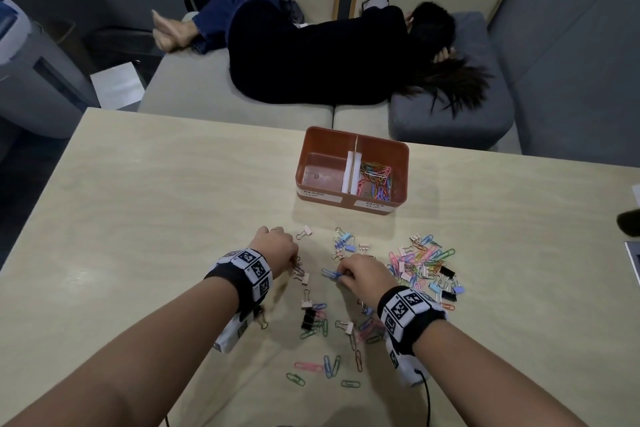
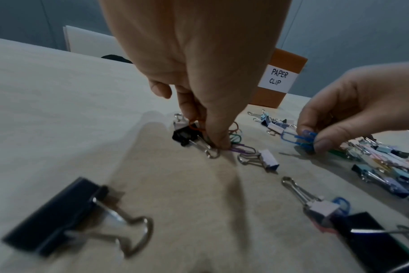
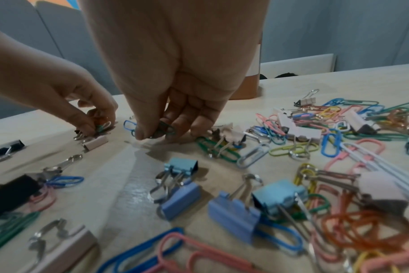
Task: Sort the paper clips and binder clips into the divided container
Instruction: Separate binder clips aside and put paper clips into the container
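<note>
The orange box (image 1: 351,170) stands on the table (image 1: 156,218), split by a white divider (image 1: 350,170). Its right compartment, labelled PAPER CLIP (image 1: 374,205), holds a heap of coloured paper clips (image 1: 375,178); the left one, labelled BINDER CLIP (image 1: 313,193), holds no clips.

On the near side of the box, loose clips are scattered on the table, thickest in a mixed pile (image 1: 424,265) to the near right of the box, with binder clips (image 1: 344,243) just in front of it.

The left hand (image 1: 275,248), near left of the box, has thumb and fingers (image 2: 218,136) curled down, pinching a small bunch of paper clips (image 2: 236,137) against the table, beside a black binder clip (image 2: 183,135).

The right hand (image 1: 363,276), straight in front of the box, has curled fingers (image 2: 323,144) gripping several blue paper clips (image 1: 330,274), with a green one among them in the right wrist view, just above the table.
</note>
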`<act>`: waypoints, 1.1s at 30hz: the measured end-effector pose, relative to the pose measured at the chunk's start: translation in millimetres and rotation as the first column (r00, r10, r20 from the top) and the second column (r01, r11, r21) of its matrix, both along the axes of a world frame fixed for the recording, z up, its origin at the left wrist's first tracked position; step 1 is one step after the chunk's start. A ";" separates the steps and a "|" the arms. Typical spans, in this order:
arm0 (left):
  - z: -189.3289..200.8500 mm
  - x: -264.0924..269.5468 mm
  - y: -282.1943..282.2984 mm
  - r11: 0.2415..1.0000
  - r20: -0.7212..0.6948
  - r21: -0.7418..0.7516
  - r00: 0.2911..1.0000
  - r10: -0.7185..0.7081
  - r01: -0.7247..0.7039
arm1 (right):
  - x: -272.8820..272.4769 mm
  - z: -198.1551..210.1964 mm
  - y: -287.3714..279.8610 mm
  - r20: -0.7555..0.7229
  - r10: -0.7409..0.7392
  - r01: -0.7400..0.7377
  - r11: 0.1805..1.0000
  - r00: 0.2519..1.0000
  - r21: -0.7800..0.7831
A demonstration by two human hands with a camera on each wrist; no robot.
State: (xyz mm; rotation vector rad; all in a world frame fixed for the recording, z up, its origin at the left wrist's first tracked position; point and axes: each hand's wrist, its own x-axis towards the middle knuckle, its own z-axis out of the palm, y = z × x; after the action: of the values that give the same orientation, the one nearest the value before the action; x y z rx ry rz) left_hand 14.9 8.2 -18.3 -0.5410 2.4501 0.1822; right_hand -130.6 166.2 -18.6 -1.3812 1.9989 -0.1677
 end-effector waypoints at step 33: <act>100.9 -93.6 -27.1 0.905 -0.593 0.359 0.693 0.411 -0.229 | -102.0 93.1 -50.7 0.061 -0.413 0.396 0.804 0.909 -0.443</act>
State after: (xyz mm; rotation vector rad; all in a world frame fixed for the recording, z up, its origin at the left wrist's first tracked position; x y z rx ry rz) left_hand -78.6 -18.9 82.6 -0.9121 2.9045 0.9888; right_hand -232.5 115.5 74.5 -1.1933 2.3668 -0.8515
